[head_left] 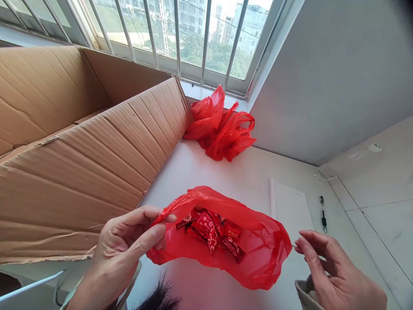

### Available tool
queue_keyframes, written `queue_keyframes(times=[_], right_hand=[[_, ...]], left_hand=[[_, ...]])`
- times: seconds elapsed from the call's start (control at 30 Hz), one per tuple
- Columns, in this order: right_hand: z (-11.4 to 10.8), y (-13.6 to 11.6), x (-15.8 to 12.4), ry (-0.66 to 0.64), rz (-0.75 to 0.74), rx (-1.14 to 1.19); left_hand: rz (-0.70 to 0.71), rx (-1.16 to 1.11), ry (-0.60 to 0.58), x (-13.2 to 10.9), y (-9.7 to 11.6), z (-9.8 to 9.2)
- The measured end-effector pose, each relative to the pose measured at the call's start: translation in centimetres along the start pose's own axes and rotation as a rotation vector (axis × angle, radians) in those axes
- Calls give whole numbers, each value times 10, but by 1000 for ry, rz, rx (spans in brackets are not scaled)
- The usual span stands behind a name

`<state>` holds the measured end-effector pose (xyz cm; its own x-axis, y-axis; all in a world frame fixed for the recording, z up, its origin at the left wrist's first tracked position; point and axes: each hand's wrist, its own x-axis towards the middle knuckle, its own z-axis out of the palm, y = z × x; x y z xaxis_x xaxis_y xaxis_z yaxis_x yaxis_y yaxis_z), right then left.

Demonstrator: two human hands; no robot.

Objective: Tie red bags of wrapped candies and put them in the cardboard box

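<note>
A red plastic bag (258, 258) gapes open above the white table. Several wrapped candies (209, 228) in red and dark wrappers lie inside it. My left hand (125, 245) pinches the bag's left rim between thumb and fingers. Just off the bag's right rim is my right hand (329, 262), its thumb and fingertips closed together. A thin dark line shows at those fingertips, too small to make out.
A large open cardboard box (112, 163) fills the left side. Crumpled red plastic bags (222, 129) lie by the barred window (193, 38). To the right are a flat white object (290, 204) and a black pen (324, 219).
</note>
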<state>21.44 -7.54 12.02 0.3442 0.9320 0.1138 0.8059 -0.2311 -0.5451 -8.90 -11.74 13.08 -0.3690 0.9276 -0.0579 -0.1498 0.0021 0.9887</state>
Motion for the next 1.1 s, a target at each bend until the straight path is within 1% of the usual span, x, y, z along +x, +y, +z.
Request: queue_keyframes(times=[0.07, 0.1, 0.17, 0.2, 0.23, 0.27, 0.33, 0.37, 0.43, 0.53, 0.6, 0.63, 0.67, 0.7, 0.73, 0.77, 0.8, 0.83, 0.87, 0.9, 0.93, 0.97, 1.0, 1.07, 1.1], right_hand=[[7, -4, -10, 12, -14, 81], [13, -4, -14, 24, -66, 117], [30, 0, -20, 74, -242, 130], [38, 3, -22, 96, -318, 98], [46, 7, -23, 94, -339, 42], [52, 10, -24, 63, -319, -25], [55, 16, -25, -34, -199, -144], [51, 18, -25, -70, -145, -170], [34, 17, -27, -72, -100, -157], [-1, 8, -27, 34, -101, -148], [-21, -1, -20, 110, -108, -196], [-28, -6, -14, 116, -125, -194], [-32, -11, -4, 85, -145, -146], [-35, -16, 8, 17, -157, -38], [-37, -21, 22, -81, -149, 135], [-37, -26, 36, -178, -122, 365], [-36, -31, 51, -241, -96, 616], [-35, -37, 64, -272, -83, 831], [-33, -43, 74, -283, -81, 987], [-32, -49, 81, -286, -87, 1084], [-32, -54, 84, -281, -96, 1126], [-32, -59, 84, -248, -118, 1130], [-32, -62, 81, -162, -168, 1125], [-33, -65, 71, 65, -284, 1085], [-33, -64, 65, 105, -294, 1044]], left_hand=[[-14, -12, -9, -1, 1, 4], [-22, -17, -13, -2, 1, 5], [-43, -19, -34, -4, 0, 8], [-50, -19, -47, -5, -1, 9], [-55, -16, -57, -5, -2, 9], [-51, -15, -59, -6, -2, 9], [-23, -9, -41, -7, -4, 8], [-6, -1, -29, -8, -5, 7], [18, 21, -10, -9, -5, 4], [30, 56, 2, -10, 0, 3], [53, 53, 22, -7, 6, 5], [67, 40, 33, -3, 10, 7], [85, 16, 46, 3, 14, 11], [106, -17, 59, 10, 19, 15], [120, -46, 62, 20, 23, 20], [171, -93, 75, 31, 27, 25], [222, -126, 102, 42, 32, 30], [297, -130, 129, 53, 36, 35], [341, -125, 135, 62, 40, 39], [338, -102, 112, 68, 45, 43], [338, -91, 101, 71, 50, 45], [384, -49, 124, 71, 55, 47], [469, 20, 187, 68, 60, 48], [581, 136, 334, 58, 66, 46], [549, 187, 323, 54, 66, 43]])
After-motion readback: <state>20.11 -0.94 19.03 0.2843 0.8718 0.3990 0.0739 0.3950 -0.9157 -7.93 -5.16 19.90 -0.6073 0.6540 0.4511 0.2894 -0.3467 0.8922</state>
